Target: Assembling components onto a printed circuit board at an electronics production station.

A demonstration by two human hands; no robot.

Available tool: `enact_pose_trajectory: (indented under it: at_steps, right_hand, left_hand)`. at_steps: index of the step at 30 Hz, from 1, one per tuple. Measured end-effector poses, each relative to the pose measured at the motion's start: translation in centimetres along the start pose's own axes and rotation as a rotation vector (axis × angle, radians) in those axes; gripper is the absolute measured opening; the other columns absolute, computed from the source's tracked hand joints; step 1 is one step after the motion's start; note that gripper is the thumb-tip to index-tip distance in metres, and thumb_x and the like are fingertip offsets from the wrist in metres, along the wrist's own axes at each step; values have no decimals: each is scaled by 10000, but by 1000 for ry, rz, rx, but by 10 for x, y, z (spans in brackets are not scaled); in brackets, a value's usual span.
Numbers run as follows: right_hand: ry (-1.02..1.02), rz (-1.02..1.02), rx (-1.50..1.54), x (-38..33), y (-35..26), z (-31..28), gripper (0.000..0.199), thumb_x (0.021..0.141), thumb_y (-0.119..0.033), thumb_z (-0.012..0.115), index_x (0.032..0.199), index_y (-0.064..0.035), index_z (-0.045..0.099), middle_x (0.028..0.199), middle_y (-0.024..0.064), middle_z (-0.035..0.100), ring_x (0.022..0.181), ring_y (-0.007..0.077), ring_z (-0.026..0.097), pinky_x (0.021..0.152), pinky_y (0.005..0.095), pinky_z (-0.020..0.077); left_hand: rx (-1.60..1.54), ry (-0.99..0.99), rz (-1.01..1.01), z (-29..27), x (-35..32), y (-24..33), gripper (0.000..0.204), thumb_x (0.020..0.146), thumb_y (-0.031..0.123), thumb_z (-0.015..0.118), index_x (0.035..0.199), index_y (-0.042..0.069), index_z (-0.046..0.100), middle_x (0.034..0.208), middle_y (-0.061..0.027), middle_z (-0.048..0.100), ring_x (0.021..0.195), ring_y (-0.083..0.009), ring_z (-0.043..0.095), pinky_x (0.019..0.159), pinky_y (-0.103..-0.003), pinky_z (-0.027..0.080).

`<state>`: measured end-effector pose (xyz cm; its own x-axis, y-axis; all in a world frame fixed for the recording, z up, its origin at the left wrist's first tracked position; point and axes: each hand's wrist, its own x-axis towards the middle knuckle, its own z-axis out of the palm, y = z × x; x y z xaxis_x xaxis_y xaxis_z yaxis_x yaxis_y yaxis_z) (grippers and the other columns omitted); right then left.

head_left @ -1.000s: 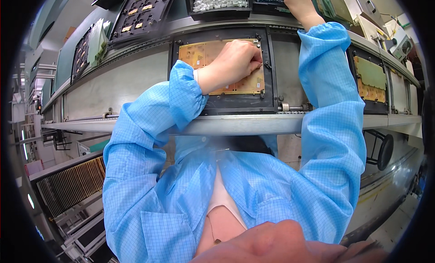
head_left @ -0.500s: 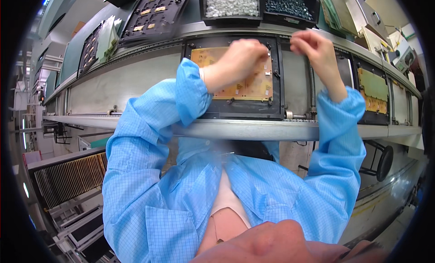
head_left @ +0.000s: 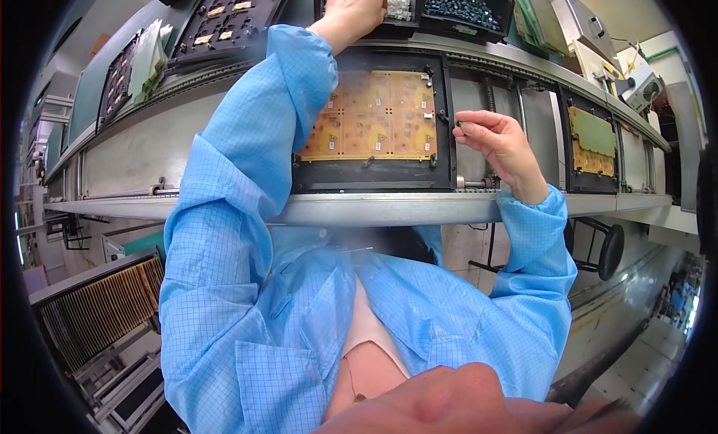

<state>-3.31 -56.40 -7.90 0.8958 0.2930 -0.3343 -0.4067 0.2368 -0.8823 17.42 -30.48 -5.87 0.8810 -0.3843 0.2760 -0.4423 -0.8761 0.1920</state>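
Dark part (head_left: 459, 124) pinched, your right hand (head_left: 504, 146) likely needed steadiness at the frame's right edge (head_left: 446, 156); your left hand's (head_left: 356, 11) grip was unclear.

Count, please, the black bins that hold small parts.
2: black bin of white parts at the left hand; black bin of dark blue parts right of it. Others may be hidden.

black stool (head_left: 612, 251), grey floor (head_left: 657, 353)

I face a metal conveyor (head_left: 123, 163) running left to right, a black frame (head_left: 359, 178) lying at its middle, another carrier (head_left: 595, 185) at right, on the far bench (head_left: 303, 6) a black tray (head_left: 196, 54) left, a bin of white parts (head_left: 393, 32), a bin of dark parts (head_left: 443, 25) beside it, green sheets (head_left: 540, 23) right.
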Motion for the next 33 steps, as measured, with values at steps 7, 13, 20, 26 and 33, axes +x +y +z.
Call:
enact_pose_trajectory:
  at_steps: [7,13,20,26,33]
  right_hand:
    - [108,-244,-457,7,3,19,222,893,-10,697,1114,7,676,1018,77,704,948,131,669,876,255,543]
    - [264,-398,-957,10,8,34,145,873,-11,711,1016,8,698,931,55,704,842,103,661,767,240,527]
    - [364,-606,-1320,14,10,49,76,848,-27,722,921,-22,704,769,102,615,679,191,648,632,294,525]
    - [386,-547,-1443,19,11,53,71,848,-62,729,908,-31,707,777,115,630,667,220,664,633,312,536]
    - [432,-406,-1478,22,7,60,81,851,-68,721,906,-12,702,801,139,692,696,220,701,652,312,547]
  left_hand:
    - [-369,232,106,-11,-11,-16,132,739,144,688,800,29,713,816,-197,701,814,-374,691,748,-441,549]
    - [-568,226,65,-42,-38,-3,154,799,146,722,862,4,720,789,-165,712,732,-272,711,671,-354,559]
    - [-827,55,-84,-63,-66,0,144,825,132,743,874,-2,733,757,-151,712,684,-217,699,637,-324,539]
    - [-753,124,-28,-74,-84,-5,183,847,175,738,894,-2,739,721,-133,711,643,-170,679,619,-306,526]
    - [-825,102,-56,-79,-99,-14,188,847,163,733,899,-17,736,714,-121,713,631,-143,670,615,-288,522]
